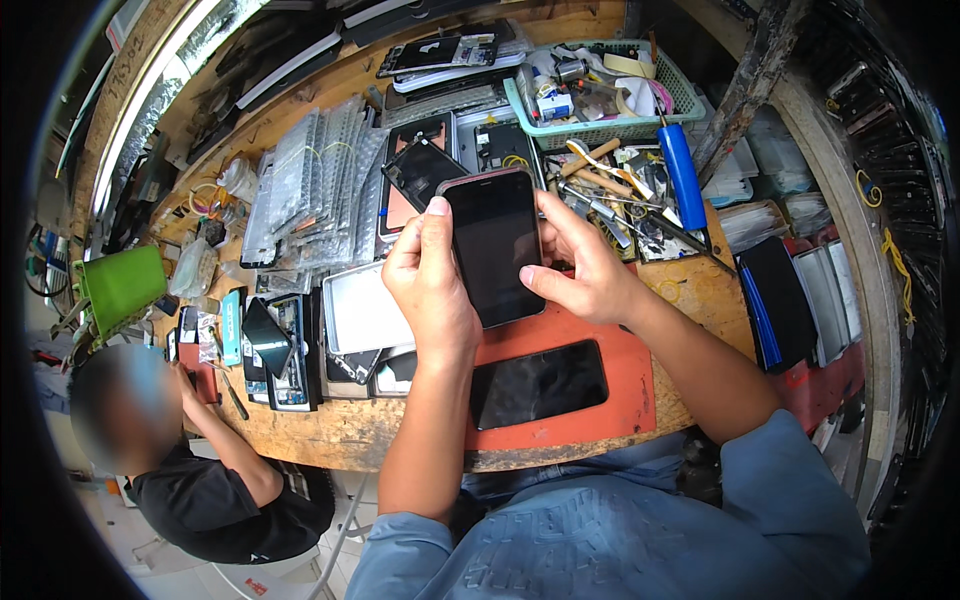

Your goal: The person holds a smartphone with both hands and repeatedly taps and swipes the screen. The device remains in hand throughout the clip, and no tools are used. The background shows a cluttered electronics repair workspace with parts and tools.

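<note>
A smartphone (490, 240) with a dark screen is held up between both my hands, tilted slightly, above the workbench. My left hand (432, 275) grips its left edge, with the thumb along the upper corner. On the other side my right hand (582, 262) holds the right edge, its thumb resting at the lower right of the screen and its fingers behind. Below, a second black phone or screen panel (540, 384) lies flat on the orange-red mat (628, 385). A white tablet-like panel (365, 310) lies just left of my left hand.
Bubble-wrapped packs (315, 175) are stacked behind on the left. A green basket (522, 110) of parts stands at the back, near a blue cylindrical tool (682, 175) and small hand tools (605, 195). Opened phones (290, 350) lie at left, where another person (225, 480) sits.
</note>
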The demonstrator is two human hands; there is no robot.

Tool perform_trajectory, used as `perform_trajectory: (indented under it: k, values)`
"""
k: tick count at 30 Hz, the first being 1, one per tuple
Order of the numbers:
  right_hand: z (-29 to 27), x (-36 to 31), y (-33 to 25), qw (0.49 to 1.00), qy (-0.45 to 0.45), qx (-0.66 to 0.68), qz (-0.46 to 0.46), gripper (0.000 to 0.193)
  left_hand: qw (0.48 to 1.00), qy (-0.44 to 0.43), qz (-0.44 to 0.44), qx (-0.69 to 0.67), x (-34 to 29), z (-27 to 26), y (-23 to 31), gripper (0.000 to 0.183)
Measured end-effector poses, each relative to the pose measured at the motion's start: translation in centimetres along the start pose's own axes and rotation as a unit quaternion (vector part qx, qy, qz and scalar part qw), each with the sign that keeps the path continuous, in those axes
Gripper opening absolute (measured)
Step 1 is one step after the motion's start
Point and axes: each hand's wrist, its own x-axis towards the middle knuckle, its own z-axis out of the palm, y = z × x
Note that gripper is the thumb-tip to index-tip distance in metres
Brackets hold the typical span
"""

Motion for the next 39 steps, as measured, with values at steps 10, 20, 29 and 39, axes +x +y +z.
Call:
perform_trajectory:
  k: [10, 20, 29, 39]
  values:
    - [0.2, 0.1, -0.2, 1.0, 0.012, 0.009, -0.018, 0.071, 1.0, -0.027, 0.002, 0.004, 0.3, -1.1, -0.5, 0.021]
    - [0.0, 0.0, 0.9, 0.998, 0.027, 0.033, -0.046, 0.067, 1.0, -0.029, 0.0, 0.011, 0.3, -0.9, -0.4, 0.023]
    - [0.1, 0.2, 0.2, 0.998, 0.046, 0.037, -0.038, 0.052, 1.0, 0.003, 0.008, 0.014, -0.3, 0.4, 0.2, 0.032]
    - [0.2, 0.1, 0.2, 0.996, 0.035, 0.075, -0.028, 0.06, 1.0, -0.015, 0.016, 0.012, 0.0, -0.1, -0.1, 0.035]
